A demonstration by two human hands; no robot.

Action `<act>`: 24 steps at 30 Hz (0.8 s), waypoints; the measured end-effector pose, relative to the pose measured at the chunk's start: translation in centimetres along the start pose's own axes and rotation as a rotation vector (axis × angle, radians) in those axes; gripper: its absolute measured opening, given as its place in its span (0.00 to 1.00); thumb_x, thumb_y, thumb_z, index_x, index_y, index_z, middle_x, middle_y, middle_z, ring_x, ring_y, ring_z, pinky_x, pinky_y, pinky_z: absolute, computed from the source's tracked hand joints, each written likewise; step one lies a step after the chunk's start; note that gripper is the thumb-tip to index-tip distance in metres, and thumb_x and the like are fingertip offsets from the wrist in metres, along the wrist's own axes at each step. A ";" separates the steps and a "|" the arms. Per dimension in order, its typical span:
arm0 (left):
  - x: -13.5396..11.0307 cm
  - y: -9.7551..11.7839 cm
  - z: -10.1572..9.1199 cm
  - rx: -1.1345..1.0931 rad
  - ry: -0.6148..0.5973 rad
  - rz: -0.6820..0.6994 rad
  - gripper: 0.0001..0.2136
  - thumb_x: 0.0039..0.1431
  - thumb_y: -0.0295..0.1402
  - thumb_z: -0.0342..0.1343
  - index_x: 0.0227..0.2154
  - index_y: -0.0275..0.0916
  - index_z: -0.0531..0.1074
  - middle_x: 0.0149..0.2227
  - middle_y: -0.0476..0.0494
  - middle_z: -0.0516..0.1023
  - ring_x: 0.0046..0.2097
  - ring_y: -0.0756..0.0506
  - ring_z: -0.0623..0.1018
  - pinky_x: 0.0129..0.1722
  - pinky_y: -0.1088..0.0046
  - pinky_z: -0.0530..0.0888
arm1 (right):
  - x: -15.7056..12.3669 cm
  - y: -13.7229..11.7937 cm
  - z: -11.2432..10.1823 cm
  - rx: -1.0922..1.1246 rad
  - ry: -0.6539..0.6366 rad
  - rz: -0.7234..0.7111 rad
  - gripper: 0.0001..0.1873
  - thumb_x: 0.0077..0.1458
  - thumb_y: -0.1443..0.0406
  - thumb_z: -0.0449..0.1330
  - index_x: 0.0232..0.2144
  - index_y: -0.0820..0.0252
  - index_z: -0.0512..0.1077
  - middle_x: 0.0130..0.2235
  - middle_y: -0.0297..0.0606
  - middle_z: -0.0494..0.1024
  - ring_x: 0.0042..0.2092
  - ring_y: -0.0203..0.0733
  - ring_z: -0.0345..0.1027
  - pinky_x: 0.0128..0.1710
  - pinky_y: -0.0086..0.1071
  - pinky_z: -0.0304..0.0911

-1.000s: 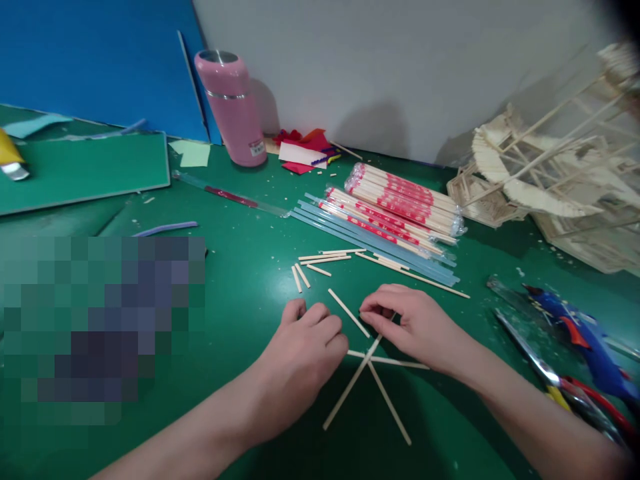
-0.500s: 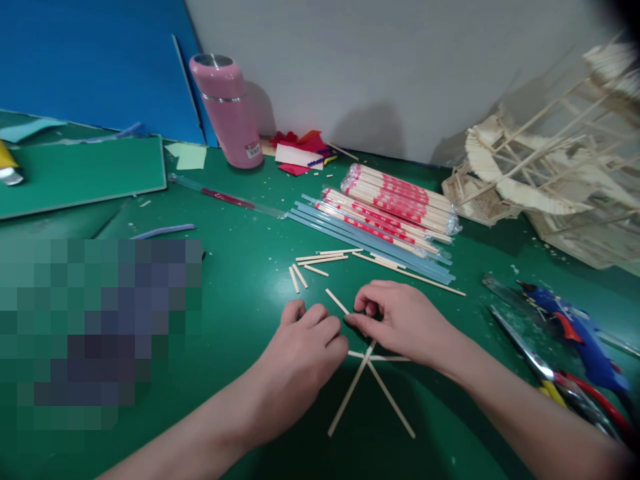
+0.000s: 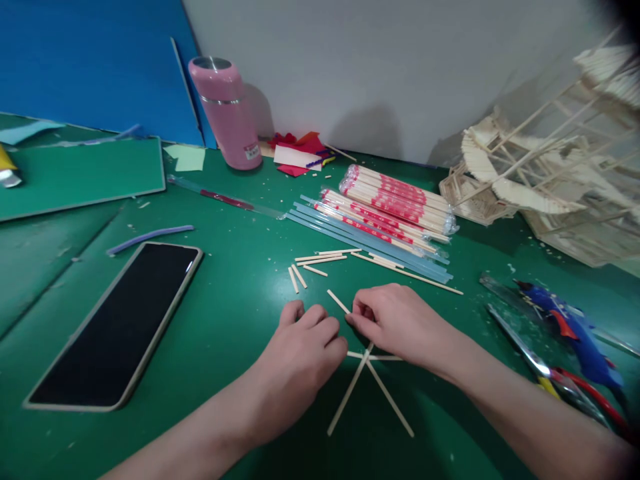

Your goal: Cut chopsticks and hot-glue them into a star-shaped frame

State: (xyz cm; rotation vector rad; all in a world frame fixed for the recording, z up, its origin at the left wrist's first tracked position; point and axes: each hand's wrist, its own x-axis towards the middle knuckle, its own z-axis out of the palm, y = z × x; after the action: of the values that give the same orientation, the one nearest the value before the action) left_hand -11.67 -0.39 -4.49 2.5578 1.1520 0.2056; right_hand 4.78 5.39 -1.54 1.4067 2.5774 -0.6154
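Note:
Thin wooden sticks cross on the green table in a star-like figure (image 3: pixel 367 359), its legs spreading toward me. My right hand (image 3: pixel 395 320) is closed, thumb and forefinger pinching a short wooden stick (image 3: pixel 338 301) whose far end points up and left; the rest of that stick is hidden behind the fingers. Just left of the crossing, my left hand (image 3: pixel 305 360) is curled shut with its knuckles up. The left end of the level stick meets this hand, and what lies under its fingers is hidden. Beyond both hands lie several short cut sticks (image 3: pixel 320 259).
Blue glue sticks (image 3: pixel 370 240) and wrapped bundles of sticks (image 3: pixel 395 193) lie farther back. A phone (image 3: pixel 115 327) and pink flask (image 3: pixel 227 113) are leftward. On the right are scissors (image 3: pixel 525 347), a blue glue gun (image 3: pixel 575 333) and a wooden stick model (image 3: pixel 520 167).
My right hand has shifted slightly, its fingers now closer together on the stick. The left hand and crossed sticks stay nearly in place. The phone, blurred out before, now shows.

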 end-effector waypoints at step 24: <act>-0.5 2.6 1.0 -0.185 0.110 -0.085 0.07 0.56 0.36 0.48 0.30 0.39 0.66 0.33 0.46 0.68 0.38 0.44 0.62 0.38 0.61 0.55 | 0.3 -0.5 0.1 0.232 -0.038 0.060 0.05 0.43 0.68 0.55 0.20 0.57 0.70 0.20 0.30 0.73 0.24 0.32 0.64 0.21 0.24 0.51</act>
State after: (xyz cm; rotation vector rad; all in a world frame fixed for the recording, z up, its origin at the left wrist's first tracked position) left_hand -9.99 -2.61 -4.51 2.3566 1.2173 0.4175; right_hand 4.17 5.33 -1.58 1.5156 2.4900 -0.9482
